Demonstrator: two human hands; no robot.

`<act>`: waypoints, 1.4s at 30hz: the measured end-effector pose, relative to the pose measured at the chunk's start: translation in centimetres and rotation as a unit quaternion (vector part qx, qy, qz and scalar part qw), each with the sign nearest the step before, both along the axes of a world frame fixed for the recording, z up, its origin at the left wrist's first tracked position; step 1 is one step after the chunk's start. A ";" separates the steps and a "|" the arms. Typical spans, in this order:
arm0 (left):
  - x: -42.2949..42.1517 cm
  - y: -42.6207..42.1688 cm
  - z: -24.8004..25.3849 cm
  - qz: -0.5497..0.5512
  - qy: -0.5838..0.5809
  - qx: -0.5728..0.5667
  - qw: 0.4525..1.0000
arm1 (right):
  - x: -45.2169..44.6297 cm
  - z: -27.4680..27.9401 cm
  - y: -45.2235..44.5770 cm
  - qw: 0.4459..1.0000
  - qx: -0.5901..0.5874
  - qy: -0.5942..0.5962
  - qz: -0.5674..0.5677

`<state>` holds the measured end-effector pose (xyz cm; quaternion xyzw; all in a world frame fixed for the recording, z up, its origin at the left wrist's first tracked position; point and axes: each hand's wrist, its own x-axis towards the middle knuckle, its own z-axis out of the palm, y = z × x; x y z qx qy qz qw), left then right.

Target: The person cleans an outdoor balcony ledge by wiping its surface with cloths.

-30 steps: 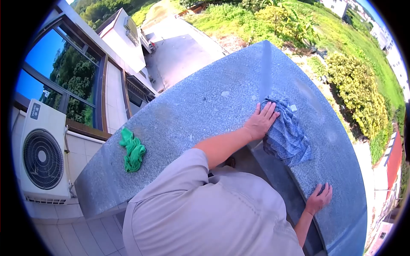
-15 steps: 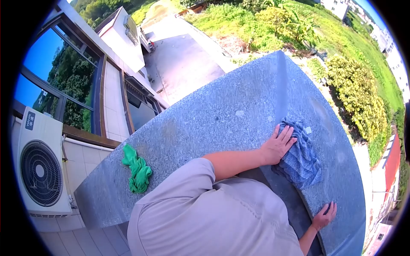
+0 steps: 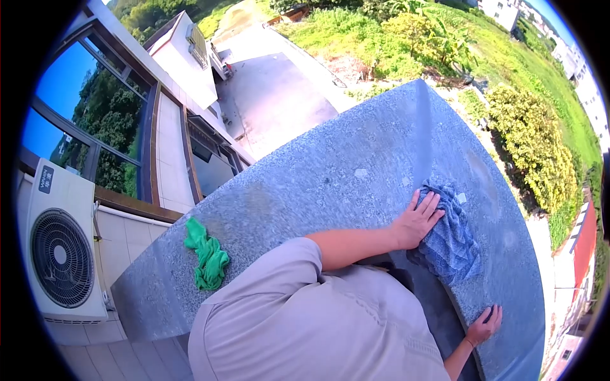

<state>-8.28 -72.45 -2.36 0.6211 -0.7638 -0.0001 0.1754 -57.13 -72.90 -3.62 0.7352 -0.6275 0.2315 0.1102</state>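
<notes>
My left hand [image 3: 416, 222] lies flat with fingers spread on the upper left part of a crumpled blue cloth [image 3: 452, 244]. The cloth rests on the grey stone slab [image 3: 318, 181], near its inner edge just right of the corner seam. Lower right, my right hand [image 3: 484, 325] rests on the slab's inner edge, its fingers extended and a little bent, with nothing seen in it. A twisted green cloth [image 3: 208, 257] lies on the slab's left part, away from both hands. A small pale patch [image 3: 461, 198] shows beside the blue cloth's upper right edge.
At the left, an air conditioner unit [image 3: 63, 244] stands against the tiled wall beneath a window [image 3: 105, 120]. Beyond the slab's outer edge, a concrete yard [image 3: 276, 95] and bushes [image 3: 530, 146] lie far below. A dark gap runs between my body and the slab's inner edge.
The view has shifted, so the slab, both cloths and my hands appear lower in the picture. My left hand stays on the blue cloth, and my right hand remains at the slab's edge.
</notes>
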 end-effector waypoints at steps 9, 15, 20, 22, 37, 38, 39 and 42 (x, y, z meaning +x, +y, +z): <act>0.0 0.3 0.5 0.002 -0.015 0.003 1.000 | -0.4 0.0 0.1 1.000 -0.002 -0.005 0.018; 0.2 0.4 0.7 0.001 -0.013 0.003 1.000 | -0.4 -0.1 -0.1 1.000 -0.008 -0.007 0.025; 0.2 0.3 0.7 0.001 -0.014 -0.002 1.000 | -0.3 0.0 -0.1 1.000 -0.009 -0.013 0.023; 0.2 0.3 0.6 0.000 -0.016 -0.005 1.000 | -0.4 0.0 -0.1 1.000 -0.010 -0.008 0.022; 0.3 0.2 0.3 -0.006 -0.001 -0.004 1.000 | -0.3 0.0 -0.1 1.000 0.006 -0.004 0.011; 0.3 0.1 0.2 -0.006 0.000 -0.003 1.000 | -0.4 -0.1 -0.1 1.000 0.004 -0.004 0.012; 0.3 0.1 0.3 -0.005 0.001 -0.001 1.000 | -0.5 -0.2 -0.1 1.000 0.003 -0.004 0.014; 0.8 0.4 1.3 -0.033 0.027 0.034 0.999 | -0.6 -0.3 -0.2 1.000 -0.006 0.000 0.017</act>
